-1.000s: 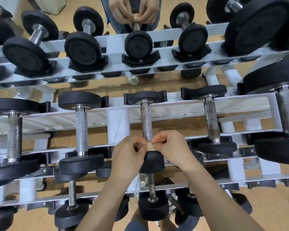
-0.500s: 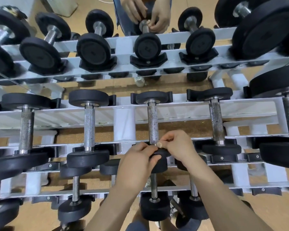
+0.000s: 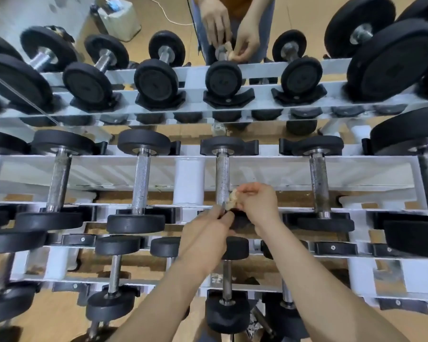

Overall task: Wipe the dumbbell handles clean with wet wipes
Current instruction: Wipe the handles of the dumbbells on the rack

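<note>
The middle dumbbell's knurled steel handle (image 3: 222, 172) lies across the white rack's upper tier, pointing away from me. My right hand (image 3: 260, 208) pinches a crumpled, yellow-stained wet wipe (image 3: 232, 198) against the right side of that handle, near its lower end. My left hand (image 3: 205, 236) reaches in from below left, its fingertips closed round the handle just above the near black head (image 3: 242, 222), which both hands mostly cover.
Other dumbbells sit to either side, the nearest with handles at left (image 3: 140, 183) and right (image 3: 319, 186). Smaller ones fill the lower tier (image 3: 226, 314). A mirror behind the white rack (image 3: 188, 178) repeats the rack and my hands (image 3: 232, 33).
My right hand has lifted the wipe a little way up the handle and off the black head. My left hand has stayed at the handle's lower end. The view has shifted slightly.
</note>
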{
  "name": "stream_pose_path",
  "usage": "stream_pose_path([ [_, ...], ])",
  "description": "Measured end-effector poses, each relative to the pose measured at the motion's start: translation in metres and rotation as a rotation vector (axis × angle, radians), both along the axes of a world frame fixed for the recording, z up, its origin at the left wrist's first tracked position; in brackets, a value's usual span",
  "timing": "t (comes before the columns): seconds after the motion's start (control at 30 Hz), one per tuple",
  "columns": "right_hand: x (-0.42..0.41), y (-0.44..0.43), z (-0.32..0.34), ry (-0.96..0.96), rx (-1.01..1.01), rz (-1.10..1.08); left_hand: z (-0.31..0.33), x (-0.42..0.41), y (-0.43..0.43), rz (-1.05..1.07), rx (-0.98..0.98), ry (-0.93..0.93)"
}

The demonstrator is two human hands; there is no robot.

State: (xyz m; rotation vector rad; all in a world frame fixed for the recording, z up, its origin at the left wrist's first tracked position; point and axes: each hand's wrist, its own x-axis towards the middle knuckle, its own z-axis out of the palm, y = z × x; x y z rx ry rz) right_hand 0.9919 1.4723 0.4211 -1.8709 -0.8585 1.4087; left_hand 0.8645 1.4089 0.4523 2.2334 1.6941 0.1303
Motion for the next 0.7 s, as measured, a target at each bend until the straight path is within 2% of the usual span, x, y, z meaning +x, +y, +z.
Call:
stream_pose_path([
  [0.13,-0.027,0.024,0.009,0.036,0.227,-0.242,-0.014,-0.04,-0.01,0.139,0.029,-0.343],
  [0.27,-0.053,0.044,0.014,-0.033,0.311,-0.163,-0.027,-0.049,-0.013,0.239,-0.047,-0.593],
  [0.4,-0.055,0.03,0.01,-0.034,0.355,-0.019,-0.039,-0.056,-0.012,0.276,-0.072,-0.704],
  [0.43,-0.056,0.032,0.01,-0.035,0.358,-0.045,-0.041,-0.057,-0.011,0.275,-0.085,-0.727],
  [0.53,-0.061,0.056,0.01,-0.024,0.259,-0.32,-0.042,-0.059,-0.006,0.236,-0.108,-0.742],
  [0.6,-0.063,0.06,0.008,-0.08,0.257,-0.385,-0.041,-0.062,-0.001,0.182,-0.101,-0.716],
  [0.7,-0.054,0.04,0.006,-0.228,0.31,-0.206,-0.04,-0.067,0.004,0.106,-0.099,-0.684],
])
